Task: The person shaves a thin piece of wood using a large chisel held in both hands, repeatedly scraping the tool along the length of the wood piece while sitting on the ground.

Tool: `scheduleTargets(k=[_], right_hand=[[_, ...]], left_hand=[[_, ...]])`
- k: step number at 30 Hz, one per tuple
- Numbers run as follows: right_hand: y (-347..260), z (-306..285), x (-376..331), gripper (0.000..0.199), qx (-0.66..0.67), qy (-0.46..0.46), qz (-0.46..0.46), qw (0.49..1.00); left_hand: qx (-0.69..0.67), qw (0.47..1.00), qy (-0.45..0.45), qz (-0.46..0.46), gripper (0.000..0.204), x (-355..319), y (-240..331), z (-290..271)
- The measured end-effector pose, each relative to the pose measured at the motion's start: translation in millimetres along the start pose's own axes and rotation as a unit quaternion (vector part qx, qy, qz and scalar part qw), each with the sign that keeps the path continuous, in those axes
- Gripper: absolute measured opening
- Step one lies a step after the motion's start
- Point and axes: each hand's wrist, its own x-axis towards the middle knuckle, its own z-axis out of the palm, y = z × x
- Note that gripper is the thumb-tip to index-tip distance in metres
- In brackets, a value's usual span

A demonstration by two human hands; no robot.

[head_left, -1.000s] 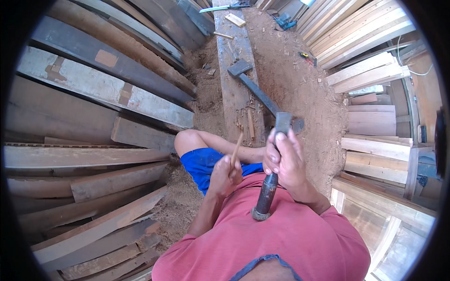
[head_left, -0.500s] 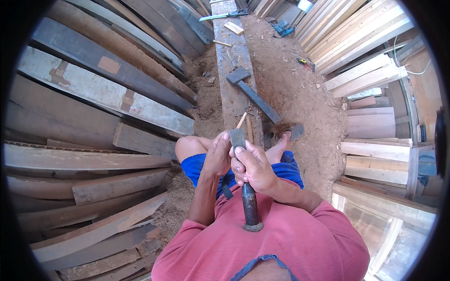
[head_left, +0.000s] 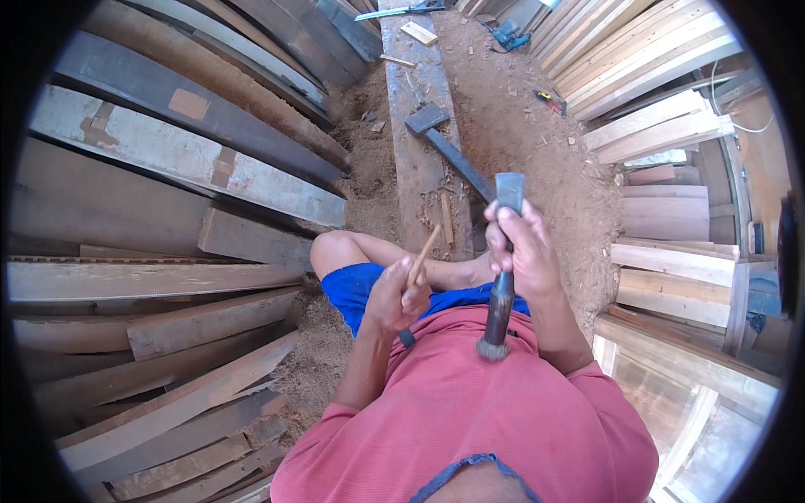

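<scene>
In front of my chest, my left hand (head_left: pixel 397 293) is closed around a thin wooden stick (head_left: pixel 426 250), whose free end points up and away from me. To its right, my right hand (head_left: pixel 527 251) grips a wide-bladed chisel (head_left: pixel 501 306). The chisel stands nearly upright in view, with its grey blade above my fingers. Its dark round handle hangs below, ending in a frayed butt near my shirt. Stick and chisel are apart. Beyond them, a mallet (head_left: pixel 428 118) with a square head lies on the long plank bench (head_left: pixel 417 180), its handle running behind the chisel blade.
A second narrow wood strip (head_left: pixel 447 218) lies on the bench. Small offcuts (head_left: pixel 418 33) and a hand saw (head_left: pixel 398 12) are at its far end. Boards (head_left: pixel 201 180) are stacked on the left, pale lumber (head_left: pixel 646 54) on the right. A blue power tool (head_left: pixel 508 35) sits on the shavings-covered floor.
My hands have moved apart. The right one has carried the chisel up and to the right, off the stick. My left hand has come slightly nearer with the stick.
</scene>
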Motion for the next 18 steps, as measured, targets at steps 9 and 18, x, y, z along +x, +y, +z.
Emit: scheduleTargets(k=[9, 18], right_hand=[[17.7, 2.0, 27.8, 0.015, -0.080, -0.046, 0.006, 0.996], [18.1, -31.5, 33.0, 0.015, -0.138, 0.009, 0.001, 0.990]], left_hand=[[-0.143, 0.970, -0.154, -0.125, 0.042, 28.2, 13.2, 26.1], [0.158, 0.985, -0.009, 0.069, 0.017, 45.3, 3.0, 32.3]])
